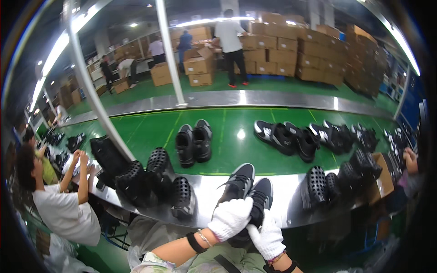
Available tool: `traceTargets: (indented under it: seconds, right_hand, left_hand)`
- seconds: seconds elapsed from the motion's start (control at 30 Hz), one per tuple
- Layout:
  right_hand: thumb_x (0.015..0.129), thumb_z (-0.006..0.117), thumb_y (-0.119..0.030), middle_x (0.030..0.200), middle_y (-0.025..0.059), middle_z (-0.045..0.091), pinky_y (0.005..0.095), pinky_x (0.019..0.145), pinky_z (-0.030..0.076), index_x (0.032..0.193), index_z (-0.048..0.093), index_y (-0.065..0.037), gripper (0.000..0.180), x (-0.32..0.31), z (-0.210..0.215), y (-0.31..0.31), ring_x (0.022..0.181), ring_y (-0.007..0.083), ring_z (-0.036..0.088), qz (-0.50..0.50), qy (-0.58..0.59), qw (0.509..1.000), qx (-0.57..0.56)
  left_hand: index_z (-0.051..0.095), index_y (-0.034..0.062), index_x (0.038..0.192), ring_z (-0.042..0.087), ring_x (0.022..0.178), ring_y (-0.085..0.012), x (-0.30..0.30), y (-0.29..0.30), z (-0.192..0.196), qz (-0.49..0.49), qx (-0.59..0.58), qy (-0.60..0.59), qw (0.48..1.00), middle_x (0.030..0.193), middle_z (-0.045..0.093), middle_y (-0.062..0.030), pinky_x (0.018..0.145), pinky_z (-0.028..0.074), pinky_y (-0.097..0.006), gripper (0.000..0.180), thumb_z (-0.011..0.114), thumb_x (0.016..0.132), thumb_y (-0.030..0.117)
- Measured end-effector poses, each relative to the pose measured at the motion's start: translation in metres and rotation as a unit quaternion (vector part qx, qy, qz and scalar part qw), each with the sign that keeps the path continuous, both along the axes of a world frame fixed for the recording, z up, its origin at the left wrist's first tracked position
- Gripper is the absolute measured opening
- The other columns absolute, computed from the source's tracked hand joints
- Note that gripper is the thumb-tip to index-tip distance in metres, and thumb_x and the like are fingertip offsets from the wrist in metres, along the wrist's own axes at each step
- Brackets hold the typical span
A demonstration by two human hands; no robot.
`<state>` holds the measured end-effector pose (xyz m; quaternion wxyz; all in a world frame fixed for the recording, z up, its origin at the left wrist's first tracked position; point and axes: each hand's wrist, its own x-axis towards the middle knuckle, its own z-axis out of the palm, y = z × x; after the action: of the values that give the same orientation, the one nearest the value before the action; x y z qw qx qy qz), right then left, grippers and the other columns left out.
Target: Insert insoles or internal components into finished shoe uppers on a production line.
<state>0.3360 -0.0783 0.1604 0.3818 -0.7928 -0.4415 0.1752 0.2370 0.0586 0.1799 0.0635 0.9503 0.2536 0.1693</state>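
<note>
Both my hands wear white knit gloves. A pair of dark sneakers with pale grey soles is in front of me at the steel edge of the bench, toes pointing away. My left hand is closed at the opening of the sneakers, its fingertips reaching the right sneaker. The left sneaker lies beside it, its rear partly behind that hand. My right hand is closed around the rear of the right sneaker, thumb toward its inner side. The heels and whatever lies between my fingers are hidden.
Black perforated shoe-shaped blocks stand on the steel ledge to the left and right. On the green belt sit a dark sneaker pair and more sneakers. A co-worker sits at left; stacked cartons stand behind.
</note>
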Motion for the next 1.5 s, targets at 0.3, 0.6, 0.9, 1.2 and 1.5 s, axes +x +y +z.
traceTargets:
  seconds: [0.3,0.6,0.9,1.2,1.5]
  right_hand:
    - [0.085,0.069,-0.020,0.080,0.0219,0.067,0.0462,0.067,0.054,0.122,0.065,-0.010,0.039,0.111,0.003,0.047,0.073,0.0415,0.066,0.045,-0.132,0.990,-0.020]
    - [0.085,0.064,0.002,0.097,0.0162,0.068,0.0366,0.083,0.054,0.110,0.065,0.000,0.024,-0.009,0.095,0.073,0.093,0.0302,0.069,0.126,-0.153,0.958,0.208]
    - [0.080,0.069,-0.020,0.089,0.0198,0.066,0.0475,0.074,0.054,0.110,0.061,-0.006,0.034,-0.130,0.040,0.161,0.084,0.0402,0.066,0.300,-0.215,0.929,0.017]
    - [0.070,0.071,-0.016,0.087,0.0242,0.059,0.0528,0.073,0.048,0.094,0.057,-0.002,0.031,-0.131,0.030,0.173,0.086,0.0436,0.060,0.321,-0.205,0.924,-0.025]
    - [0.074,0.076,-0.019,0.094,0.0186,0.065,0.0450,0.078,0.054,0.099,0.065,-0.005,0.031,-0.121,0.080,0.143,0.092,0.0389,0.065,0.298,-0.224,0.927,-0.035]
  left_hand:
    - [0.062,0.0063,0.113,0.063,0.080,-0.0287,-0.055,-0.003,0.015,-0.021,0.048,-0.175,0.983,0.089,0.063,-0.0079,0.071,0.051,-0.043,0.039,0.074,0.078,0.019]
    - [0.050,-0.0051,0.132,0.055,0.115,-0.0410,-0.169,0.017,-0.034,0.268,0.048,-0.319,0.908,0.127,0.056,-0.0247,0.101,0.044,-0.048,0.069,0.082,0.075,0.016]
    - [0.028,0.0009,0.151,0.040,0.135,-0.0466,-0.177,0.042,-0.098,0.280,-0.122,-0.289,0.907,0.149,0.037,-0.0287,0.111,0.038,-0.050,0.097,0.082,0.076,0.029]
    - [0.035,0.0023,0.148,0.043,0.134,-0.0419,-0.197,0.036,-0.097,0.256,-0.165,-0.234,0.923,0.146,0.042,-0.0252,0.110,0.041,-0.045,0.072,0.059,0.079,0.003]
    - [0.057,-0.0006,0.131,0.064,0.111,-0.0237,-0.200,0.033,-0.059,0.284,-0.184,-0.405,0.849,0.125,0.063,-0.0169,0.098,0.051,-0.034,0.042,0.063,0.090,0.003]
